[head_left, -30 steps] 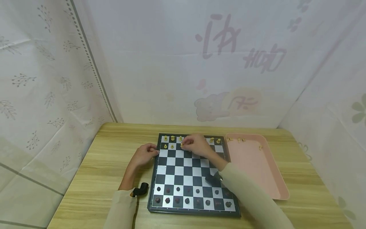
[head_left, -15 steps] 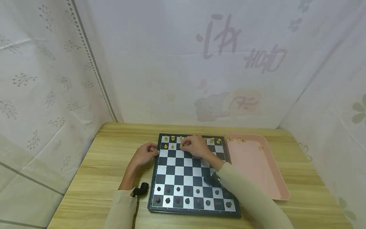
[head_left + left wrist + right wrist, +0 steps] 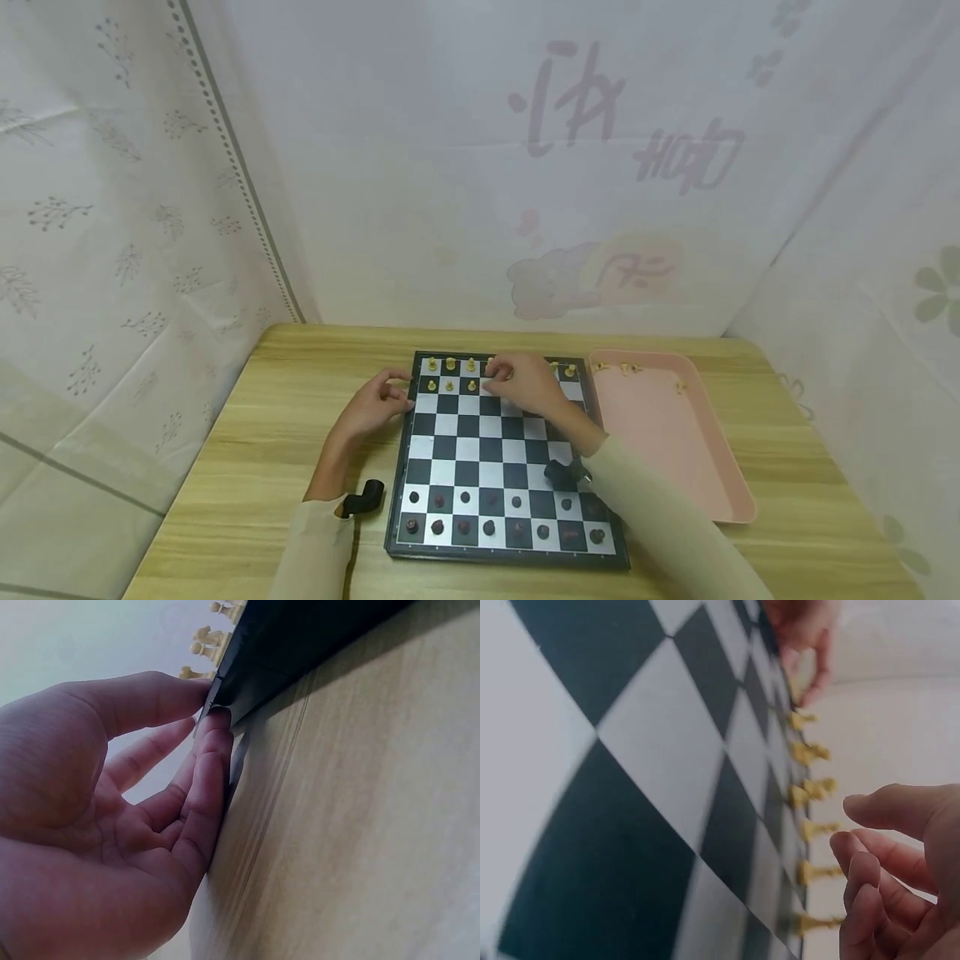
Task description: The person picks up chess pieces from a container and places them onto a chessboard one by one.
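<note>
Against the left edge of the chessboard (image 3: 467, 450) rests my left hand (image 3: 372, 404), its thumb and fingertips touching the side and holding no piece. My right hand (image 3: 528, 387) hovers over the far rows, just right of a yellow pawn (image 3: 472, 386). Its thumb and index finger are apart in the right wrist view, with nothing between them. Two more yellow pieces stand left of that pawn in the same row. Behind them is a back row of yellow pieces (image 3: 450, 364), partly hidden by my right hand.
Dark pieces (image 3: 489, 527) occupy the two rows nearest me. Right of the board lies a pink tray (image 3: 667, 442) with several yellow pieces (image 3: 626, 369) near its far end. The wooden table (image 3: 225, 467) meets patterned cloth behind and at the sides.
The right hand has let go of the yellow pawn, which stands in the second row, and has shifted slightly right. The left hand's fingers have spread a little at the board's edge.
</note>
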A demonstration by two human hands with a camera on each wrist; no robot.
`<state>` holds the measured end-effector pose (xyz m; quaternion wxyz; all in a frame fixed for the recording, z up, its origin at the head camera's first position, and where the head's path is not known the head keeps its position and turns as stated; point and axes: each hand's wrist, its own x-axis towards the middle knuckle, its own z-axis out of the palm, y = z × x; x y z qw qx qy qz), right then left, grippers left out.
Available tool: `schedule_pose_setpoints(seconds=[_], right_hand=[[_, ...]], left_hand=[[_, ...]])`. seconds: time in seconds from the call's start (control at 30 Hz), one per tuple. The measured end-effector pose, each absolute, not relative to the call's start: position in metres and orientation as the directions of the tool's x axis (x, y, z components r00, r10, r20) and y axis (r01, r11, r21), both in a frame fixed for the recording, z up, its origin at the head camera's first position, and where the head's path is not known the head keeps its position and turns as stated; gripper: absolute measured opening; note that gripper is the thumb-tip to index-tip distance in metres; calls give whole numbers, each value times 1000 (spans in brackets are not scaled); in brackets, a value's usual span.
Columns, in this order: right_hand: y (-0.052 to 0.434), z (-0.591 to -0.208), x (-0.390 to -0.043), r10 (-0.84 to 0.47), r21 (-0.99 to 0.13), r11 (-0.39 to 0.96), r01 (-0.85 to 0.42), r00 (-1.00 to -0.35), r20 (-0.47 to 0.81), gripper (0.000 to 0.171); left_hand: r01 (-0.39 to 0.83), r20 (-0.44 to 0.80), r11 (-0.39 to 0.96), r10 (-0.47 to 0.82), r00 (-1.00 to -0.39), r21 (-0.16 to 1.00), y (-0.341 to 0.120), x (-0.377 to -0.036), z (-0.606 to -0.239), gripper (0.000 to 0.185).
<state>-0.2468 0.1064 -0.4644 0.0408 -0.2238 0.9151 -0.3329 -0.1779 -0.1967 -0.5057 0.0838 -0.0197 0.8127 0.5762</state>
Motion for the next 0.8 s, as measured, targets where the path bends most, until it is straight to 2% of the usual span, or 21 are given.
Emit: schedule_pose_setpoints(seconds=[0.33, 0.57, 0.8], right_hand=[[179, -446, -258, -237, -660, 714, -235, -968, 88, 16], [246, -448, -271, -162, -655, 723, -219, -976, 147, 18], [301, -456, -275, -76, -621, 779, -87, -996, 45, 38]], left_hand=[[-123, -152, 340, 61, -987, 932, -197, -177, -506, 42], [-115, -145, 335, 65, -987, 935, -197, -177, -505, 41], [-104, -134, 329, 70, -988, 939, -196, -175, -503, 43]])
